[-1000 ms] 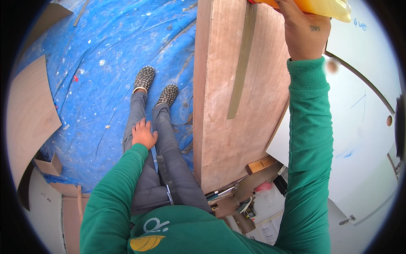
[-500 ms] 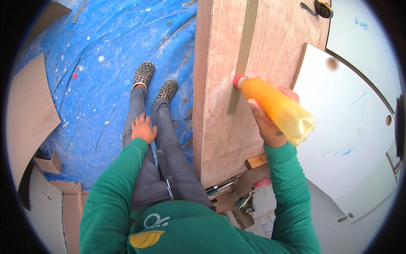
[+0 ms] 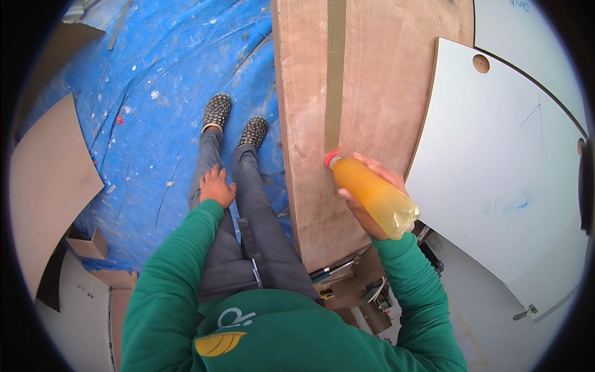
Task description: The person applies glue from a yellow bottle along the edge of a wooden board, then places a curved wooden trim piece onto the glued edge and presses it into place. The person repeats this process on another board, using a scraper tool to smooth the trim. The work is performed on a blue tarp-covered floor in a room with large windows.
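My right hand (image 3: 372, 195) is wrapped round a clear plastic bottle (image 3: 375, 192) of yellow-orange liquid with a red cap. The bottle is tilted, its cap toward the upper left and its base toward my wrist. In the picture the cap lies at the near end of an olive-brown strip (image 3: 335, 80) running along a pale wooden panel (image 3: 384, 80); whether it touches the panel I cannot tell. On my grey-trousered leg rests my left hand (image 3: 217, 187), fingers spread, holding nothing.
Below my feet spreads a blue tarp (image 3: 155, 124) dotted with scraps. White panels with round holes (image 3: 496, 142) lie to the right. A curved wooden sheet (image 3: 56, 180) is at the left. Near my right hip sits a box of tools (image 3: 365, 297).
My right hand has brought the bottle nearer to me along the panel, from over the strip to its near end. The view has shifted, and a tape measure has left it. My left hand stays on my leg.
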Demonstrator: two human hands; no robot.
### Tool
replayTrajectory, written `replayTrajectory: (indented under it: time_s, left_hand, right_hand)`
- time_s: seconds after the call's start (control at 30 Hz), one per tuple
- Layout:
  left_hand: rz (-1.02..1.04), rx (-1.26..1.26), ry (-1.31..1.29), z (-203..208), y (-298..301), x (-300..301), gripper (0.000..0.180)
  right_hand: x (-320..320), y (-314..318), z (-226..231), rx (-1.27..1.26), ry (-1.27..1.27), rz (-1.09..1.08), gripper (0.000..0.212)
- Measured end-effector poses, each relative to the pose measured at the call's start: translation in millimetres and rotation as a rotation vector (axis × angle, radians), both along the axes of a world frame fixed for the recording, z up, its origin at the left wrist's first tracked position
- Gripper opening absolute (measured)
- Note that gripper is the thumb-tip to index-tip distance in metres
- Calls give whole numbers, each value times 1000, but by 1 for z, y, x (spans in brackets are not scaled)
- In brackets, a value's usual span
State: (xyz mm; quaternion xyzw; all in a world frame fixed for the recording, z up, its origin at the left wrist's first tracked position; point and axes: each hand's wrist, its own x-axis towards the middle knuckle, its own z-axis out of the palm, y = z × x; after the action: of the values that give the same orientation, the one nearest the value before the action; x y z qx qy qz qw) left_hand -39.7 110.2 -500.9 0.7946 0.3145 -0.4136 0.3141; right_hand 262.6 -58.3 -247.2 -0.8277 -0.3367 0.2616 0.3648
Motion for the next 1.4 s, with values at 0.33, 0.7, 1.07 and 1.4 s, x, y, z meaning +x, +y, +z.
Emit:
replayTrajectory:
  time_s: [0.33, 0.7, 1.07, 1.4]
  left_hand:
    - [51, 80, -109, 28, 24, -19, 65]
    - [202, 65, -54, 70, 102, -51, 65]
    - [160, 46, -141, 124, 167, -1, 67]
    - [199, -177, -207, 179, 178, 47, 60]
  right_hand:
    - [-19, -53, 35, 421, 870, -923, 35]
    - [-87, -135, 52, 285, 1669, -1244, 70]
    - [-106, -182, 50, 98, 1697, -1293, 71]
    - [-120, -205, 37, 201, 1623, -1406, 55]
